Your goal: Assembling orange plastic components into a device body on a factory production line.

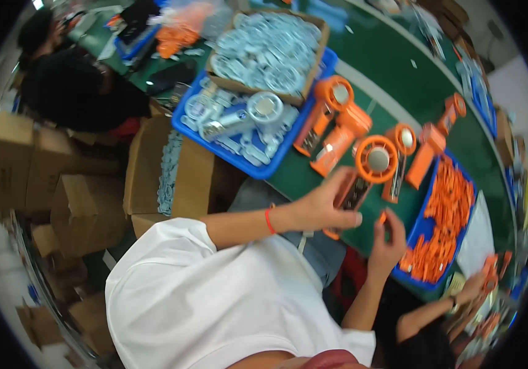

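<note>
My left hand (328, 203) is wrapped round the handle of an orange handheld fan (376, 158), whose round ring head points up and away from me. The handle's face is uncovered and shows dark insides. Just to the right, my right hand (391, 240) pinches a small orange plastic piece (382, 217), apart from the fan. Beyond my hands, several more orange fans (345, 136) lie on the green table. At the right, a blue tray (425, 229) holds a heap of slim orange plastic parts (445, 209).
A cardboard box (317, 38) of pale blue parts rests on a blue tray (285, 146) at the far left, beside a pale blue fan (230, 122). Cartons (85, 212) stand at the left. One person (70, 86) sits far left; another's hands (474, 289) work at the lower right.
</note>
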Action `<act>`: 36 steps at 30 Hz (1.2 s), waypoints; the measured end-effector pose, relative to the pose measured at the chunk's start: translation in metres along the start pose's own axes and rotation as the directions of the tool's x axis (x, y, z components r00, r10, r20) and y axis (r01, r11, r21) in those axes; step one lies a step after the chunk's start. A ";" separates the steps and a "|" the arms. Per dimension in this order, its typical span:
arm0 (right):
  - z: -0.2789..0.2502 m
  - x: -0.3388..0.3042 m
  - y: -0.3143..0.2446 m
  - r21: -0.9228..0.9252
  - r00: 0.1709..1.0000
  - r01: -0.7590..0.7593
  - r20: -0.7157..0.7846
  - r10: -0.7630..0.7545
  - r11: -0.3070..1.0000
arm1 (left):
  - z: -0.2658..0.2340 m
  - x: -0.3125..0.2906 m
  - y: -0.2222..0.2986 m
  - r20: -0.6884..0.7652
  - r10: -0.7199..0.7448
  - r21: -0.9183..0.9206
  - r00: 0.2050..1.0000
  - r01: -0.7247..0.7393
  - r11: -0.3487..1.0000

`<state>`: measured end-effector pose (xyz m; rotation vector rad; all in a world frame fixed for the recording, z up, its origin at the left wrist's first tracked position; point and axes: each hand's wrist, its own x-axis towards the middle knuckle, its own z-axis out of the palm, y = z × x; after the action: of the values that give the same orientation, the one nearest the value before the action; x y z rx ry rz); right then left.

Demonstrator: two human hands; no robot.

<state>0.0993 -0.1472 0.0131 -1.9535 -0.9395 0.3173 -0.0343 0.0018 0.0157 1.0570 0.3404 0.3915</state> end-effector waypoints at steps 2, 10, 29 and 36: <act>-0.003 0.004 -0.008 0.429 0.998 -0.051 0.051 0.032 0.902 | 0.003 0.004 0.011 0.019 -0.121 -0.014 0.992 0.121 0.993; 0.031 -0.002 -0.024 0.669 0.966 -0.216 0.039 0.257 0.711 | -0.010 0.007 -0.023 0.097 0.085 0.279 0.992 -0.109 0.954; 0.036 -0.007 -0.020 0.546 0.914 -0.356 0.035 0.404 0.758 | -0.001 0.006 -0.026 0.077 0.061 0.656 0.995 -0.097 0.748; 0.032 -0.005 -0.021 0.510 0.900 -0.411 0.096 0.425 0.756 | 0.002 0.002 -0.030 0.045 0.123 0.752 0.991 -0.115 0.649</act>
<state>0.0682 -0.1241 0.0120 -1.6249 -0.3216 0.7249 -0.0271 -0.0120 -0.0096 1.9205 0.4608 0.3768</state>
